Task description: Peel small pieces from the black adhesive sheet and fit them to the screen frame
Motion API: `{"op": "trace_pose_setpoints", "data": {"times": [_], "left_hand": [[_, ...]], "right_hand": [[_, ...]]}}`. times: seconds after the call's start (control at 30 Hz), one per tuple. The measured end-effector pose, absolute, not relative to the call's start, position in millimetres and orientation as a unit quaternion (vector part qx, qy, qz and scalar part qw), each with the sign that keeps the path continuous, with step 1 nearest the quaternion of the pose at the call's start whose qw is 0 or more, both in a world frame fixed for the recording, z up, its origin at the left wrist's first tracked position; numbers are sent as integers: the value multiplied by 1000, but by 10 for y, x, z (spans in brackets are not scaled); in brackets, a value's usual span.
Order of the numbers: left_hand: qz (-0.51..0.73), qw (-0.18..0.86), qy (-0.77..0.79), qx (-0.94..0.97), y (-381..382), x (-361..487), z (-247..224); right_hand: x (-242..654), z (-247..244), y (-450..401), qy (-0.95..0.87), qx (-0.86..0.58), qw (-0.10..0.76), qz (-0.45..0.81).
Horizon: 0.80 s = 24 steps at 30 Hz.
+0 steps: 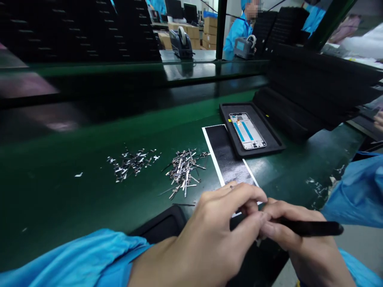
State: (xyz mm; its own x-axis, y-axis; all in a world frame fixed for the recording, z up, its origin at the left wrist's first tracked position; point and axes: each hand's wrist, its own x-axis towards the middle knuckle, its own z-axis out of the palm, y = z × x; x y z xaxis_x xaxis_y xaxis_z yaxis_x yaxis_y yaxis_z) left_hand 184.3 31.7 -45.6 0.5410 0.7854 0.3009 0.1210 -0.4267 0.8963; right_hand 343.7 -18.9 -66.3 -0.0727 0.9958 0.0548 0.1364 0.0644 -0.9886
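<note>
With the right hand (302,243) gripping black tweezers (311,228) and left hand (215,235) fingers pinched at their tip, one phone frame (247,130) lies trayed while two piles of metal strips (184,170) remain unplaced.

shiny metal strips (184,171), glossy green belt (89,159)

My left hand (209,235) and right hand (299,239) meet at the near edge of the table (60,199), fingers (254,207) touching, the right holding a tool (311,228). Just beyond them lies a sheet (227,159). Right of it and farther back sits a tray (269,139) with a phone frame (247,130) in it. Left of the sheet lie two piles of metal parts, one (184,171) near it, the other (131,163) farther left.
</note>
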Motion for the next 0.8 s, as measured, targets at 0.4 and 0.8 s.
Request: {"op": "trace_pose_setpoints", "data": {"times": [0.4,0.8], "left_hand": [[296,676,379,558,421,1937,-582],[366,341,217,838,293,1834,-552]], "right_hand": [[3383,-601,-85,-599,-525,524,303],[3572,-588,-203,-723,-423,473,272]]}}
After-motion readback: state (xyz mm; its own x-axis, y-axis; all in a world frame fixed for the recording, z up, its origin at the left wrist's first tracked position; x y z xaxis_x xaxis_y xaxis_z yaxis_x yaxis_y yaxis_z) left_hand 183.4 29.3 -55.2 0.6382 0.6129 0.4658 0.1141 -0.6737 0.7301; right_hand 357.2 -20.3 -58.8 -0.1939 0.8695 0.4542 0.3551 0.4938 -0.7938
